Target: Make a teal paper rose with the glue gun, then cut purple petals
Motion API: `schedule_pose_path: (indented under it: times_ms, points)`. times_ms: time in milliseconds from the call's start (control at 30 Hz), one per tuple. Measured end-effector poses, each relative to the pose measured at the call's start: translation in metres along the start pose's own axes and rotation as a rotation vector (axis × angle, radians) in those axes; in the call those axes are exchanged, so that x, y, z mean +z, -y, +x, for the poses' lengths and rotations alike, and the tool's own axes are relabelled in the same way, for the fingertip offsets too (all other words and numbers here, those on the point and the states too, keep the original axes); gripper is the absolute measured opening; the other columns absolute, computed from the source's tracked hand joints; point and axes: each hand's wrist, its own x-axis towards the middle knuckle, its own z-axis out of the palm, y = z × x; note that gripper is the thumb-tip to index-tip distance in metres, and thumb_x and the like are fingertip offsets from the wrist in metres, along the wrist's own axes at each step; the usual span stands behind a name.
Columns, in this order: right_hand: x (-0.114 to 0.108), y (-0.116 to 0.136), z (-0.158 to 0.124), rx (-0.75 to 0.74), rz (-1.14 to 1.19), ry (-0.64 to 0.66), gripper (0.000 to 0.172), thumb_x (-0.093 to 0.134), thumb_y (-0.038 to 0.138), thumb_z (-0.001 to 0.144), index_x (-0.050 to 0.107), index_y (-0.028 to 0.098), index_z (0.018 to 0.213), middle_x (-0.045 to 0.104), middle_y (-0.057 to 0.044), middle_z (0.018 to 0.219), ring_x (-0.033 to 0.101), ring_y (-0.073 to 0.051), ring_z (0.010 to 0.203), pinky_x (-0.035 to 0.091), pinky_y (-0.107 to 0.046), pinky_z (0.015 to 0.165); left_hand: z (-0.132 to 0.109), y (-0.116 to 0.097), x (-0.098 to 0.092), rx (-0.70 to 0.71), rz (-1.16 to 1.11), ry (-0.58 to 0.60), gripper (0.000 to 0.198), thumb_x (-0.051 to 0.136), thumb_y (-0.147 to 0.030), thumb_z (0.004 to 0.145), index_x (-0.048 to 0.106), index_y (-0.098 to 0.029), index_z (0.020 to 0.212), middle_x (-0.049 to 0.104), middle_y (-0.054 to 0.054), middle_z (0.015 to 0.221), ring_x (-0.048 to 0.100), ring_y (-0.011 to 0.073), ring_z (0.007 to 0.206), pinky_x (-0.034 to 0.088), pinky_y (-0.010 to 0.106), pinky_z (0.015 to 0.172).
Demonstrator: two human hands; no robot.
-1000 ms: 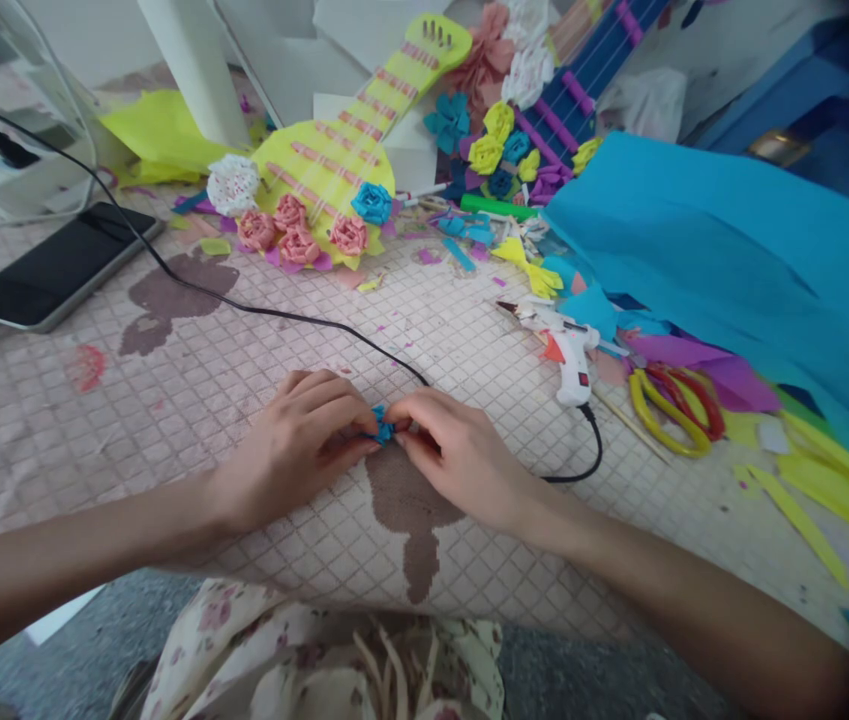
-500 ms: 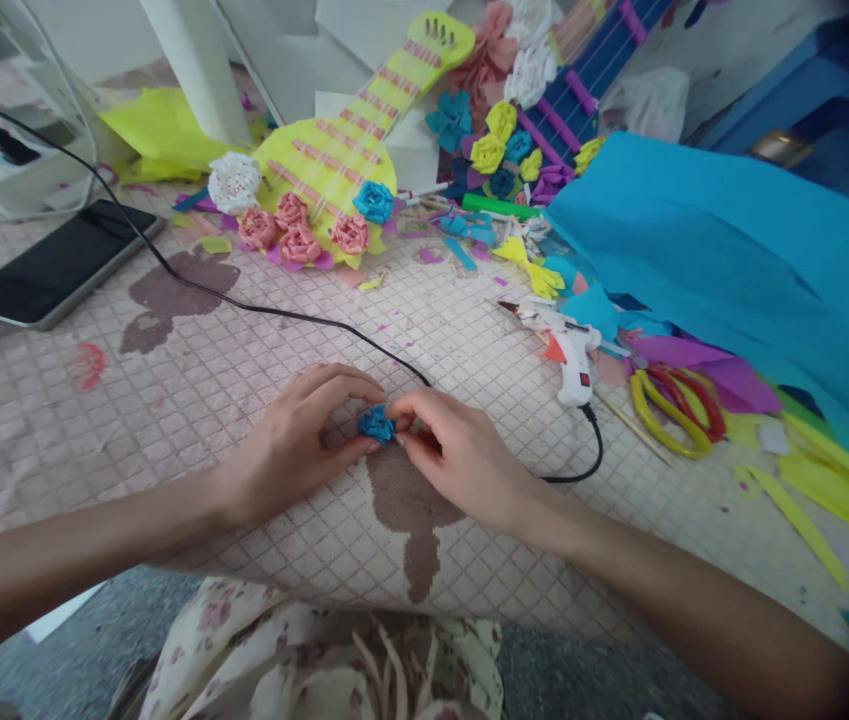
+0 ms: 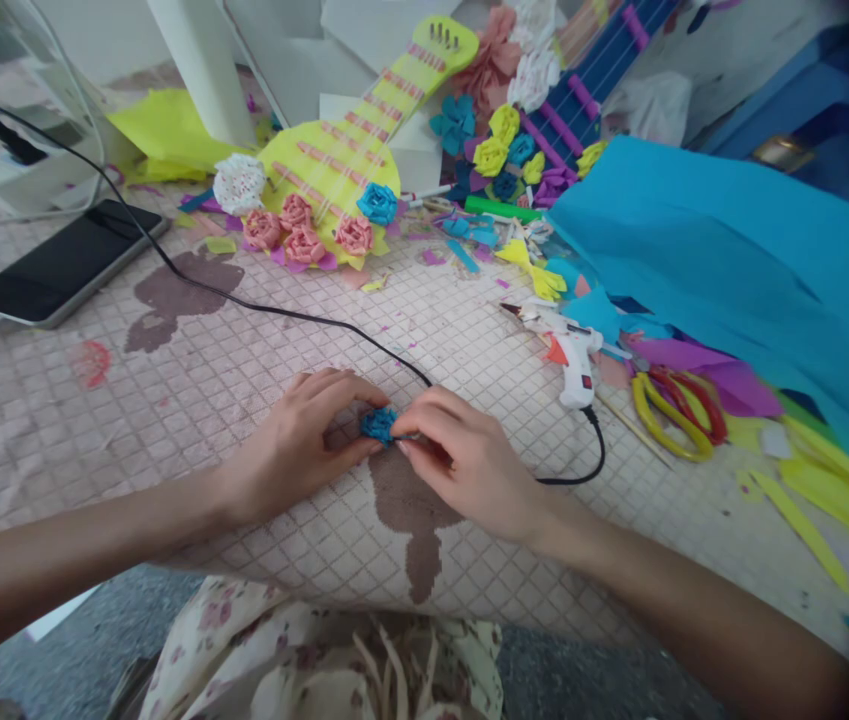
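Note:
A small blue paper flower (image 3: 378, 424) sits on the pink quilted cloth (image 3: 191, 400) between my two hands. My left hand (image 3: 295, 445) curls around it from the left, with thumb and fingers closed on its edge. My right hand (image 3: 461, 462) pinches its right side with thumb and forefinger. Both hands rest low on the cloth, close to my lap.
A white glue gun (image 3: 572, 352) with a black cord (image 3: 259, 308) lies right of my hands. Yellow and red scissors (image 3: 675, 408) and blue crepe paper (image 3: 731, 260) lie further right. A yellow paper guitar with flowers (image 3: 334, 175) lies behind. A phone (image 3: 64, 262) lies far left.
The blue flower has turned between my fingers and shows more of its rolled face. My right-hand fingers have shifted up over its right side. Both hands stay in place.

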Motion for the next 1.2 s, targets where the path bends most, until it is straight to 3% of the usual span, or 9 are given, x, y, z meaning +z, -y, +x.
schedule_pose_path:
  times_ms: [867,1033,1200]
  points:
    - [0.0085,-0.0013,-0.0038,-0.036,-0.126,0.081,0.023,0.039,0.019,0.095,0.062,0.018,0.093,0.053,-0.004,0.091,0.053,-0.013,0.08,0.045,-0.026,0.071,0.0,0.0004,-0.0006,0.041,0.04,0.022,0.023,0.057,-0.027,0.086,0.052,-0.022,0.107,0.063,0.003,0.102,0.057,0.0207,0.099,0.044,0.037,0.085]
    - [0.0073,-0.0001,-0.0035,-0.031,-0.07,0.003,0.019,0.041,0.017,0.093,0.06,0.019,0.096,0.056,-0.005,0.095,0.054,-0.014,0.083,0.046,-0.027,0.071,0.0007,0.0006,0.0,0.044,0.036,0.025,0.023,0.057,-0.029,0.086,0.052,-0.023,0.107,0.063,0.004,0.102,0.056,0.0212,0.1,0.044,0.038,0.086]
    - [0.0088,0.0001,-0.0031,-0.026,-0.087,0.04,0.015,0.045,0.017,0.092,0.059,0.019,0.096,0.056,-0.004,0.095,0.055,-0.014,0.085,0.047,-0.028,0.073,0.0005,0.0006,-0.0002,0.051,0.052,0.031,0.022,0.056,-0.028,0.087,0.052,-0.021,0.108,0.063,0.004,0.103,0.056,0.0208,0.1,0.044,0.036,0.085]
